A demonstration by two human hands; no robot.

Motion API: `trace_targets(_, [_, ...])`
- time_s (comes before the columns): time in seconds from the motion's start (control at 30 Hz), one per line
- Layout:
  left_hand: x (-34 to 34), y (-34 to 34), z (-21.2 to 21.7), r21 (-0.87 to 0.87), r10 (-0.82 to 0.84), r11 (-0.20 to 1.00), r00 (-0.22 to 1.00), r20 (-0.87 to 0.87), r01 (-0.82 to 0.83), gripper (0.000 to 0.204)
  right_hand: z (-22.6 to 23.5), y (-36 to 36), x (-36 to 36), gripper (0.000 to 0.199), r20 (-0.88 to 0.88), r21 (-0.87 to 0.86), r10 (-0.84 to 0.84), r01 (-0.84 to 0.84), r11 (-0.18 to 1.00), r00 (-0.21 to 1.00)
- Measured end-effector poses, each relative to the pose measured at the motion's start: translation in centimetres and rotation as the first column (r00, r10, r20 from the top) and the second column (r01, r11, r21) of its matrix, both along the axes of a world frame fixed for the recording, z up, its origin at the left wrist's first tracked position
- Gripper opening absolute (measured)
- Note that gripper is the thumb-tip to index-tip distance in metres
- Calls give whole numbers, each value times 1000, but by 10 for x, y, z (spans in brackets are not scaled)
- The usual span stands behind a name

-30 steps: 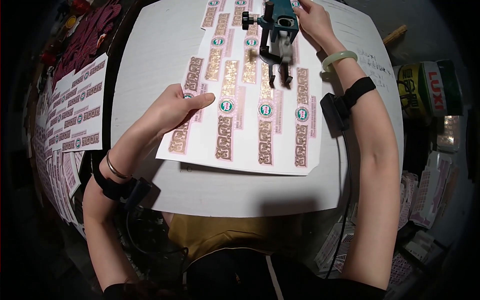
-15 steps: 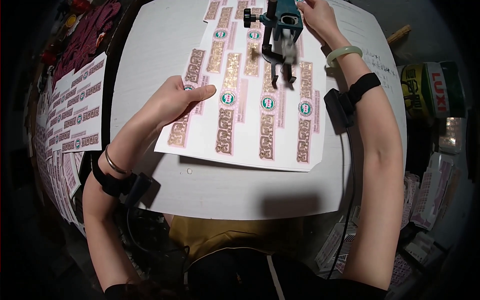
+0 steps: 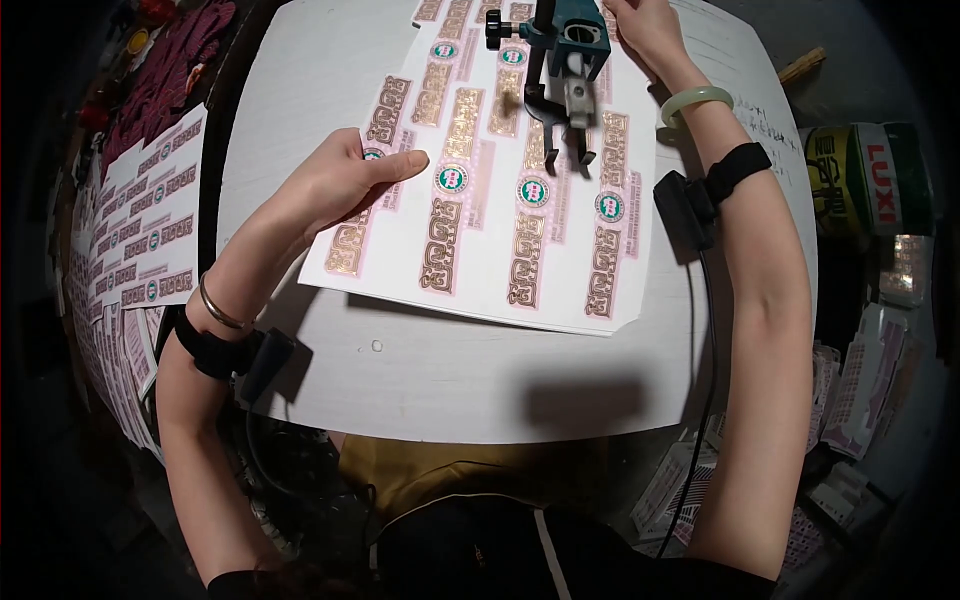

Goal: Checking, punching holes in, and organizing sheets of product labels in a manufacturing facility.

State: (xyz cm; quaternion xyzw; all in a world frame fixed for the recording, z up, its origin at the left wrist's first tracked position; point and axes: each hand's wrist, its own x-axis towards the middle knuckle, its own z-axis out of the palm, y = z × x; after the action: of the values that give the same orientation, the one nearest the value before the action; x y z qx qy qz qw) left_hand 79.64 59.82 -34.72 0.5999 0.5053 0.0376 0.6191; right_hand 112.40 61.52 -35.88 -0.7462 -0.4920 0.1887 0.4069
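A printed sheet of labels (image 3: 480,305), with pink and gold ornamental strips and round green emblems, lies slanted on the white tabletop; its near edge looks doubled, as if several layers lie together. My left hand (image 3: 345,180) is closed on the sheet's left edge, thumb flat on top, fingers hidden beneath. At the far right edge my right hand (image 3: 645,30) pinches the sheet, its fingertips partly hidden near the machine. Between my hands a small teal bench machine (image 3: 580,35) stands over the sheet, with a metal plunger (image 3: 580,105) above a black forked foot (image 3: 567,150).
The white tabletop (image 3: 400,395) curves towards my lap. More printed sheets (image 3: 155,235) are stacked at the left, beside dark red cloth (image 3: 170,75). Right of the table are a green and yellow package (image 3: 860,180) and sheet offcuts (image 3: 865,385). A cable (image 3: 705,380) hangs from my right wrist.
The sheet has slid slightly away from me and to the left, my left hand moving slightly with it. My right forearm has shifted slightly right. The plunger, blurred before, now looks sharper.
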Motion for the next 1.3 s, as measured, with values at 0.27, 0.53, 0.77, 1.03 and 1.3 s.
trace_targets(0.27, [12, 13, 12, 73, -46, 996, 996, -71, 51, 40, 18, -6, -1, 37, -2, 43, -35, 35, 998, 999])
trace_targets(0.53, [8, 59, 2, 139, -220, 966, 975, 16, 216, 44, 23, -6, 9, 31, 68, -70, -145, 149, 986, 987])
trace_targets(0.77, [17, 78, 2, 261, -227, 936, 972, -59, 234, 41, 15, -3, 21, 31, 37, -99, -259, 261, 960, 965])
trace_targets(1.03, [27, 100, -10, 410, -249, 865, 957, -148, 289, 44, -34, -3, 79, 26, 78, 45, -273, 270, 962, 959])
trace_targets(1.3, [38, 119, -3, 324, -334, 874, 932, -140, 362, 40, -33, -28, 79, 27, 143, 69, -353, 347, 935, 924])
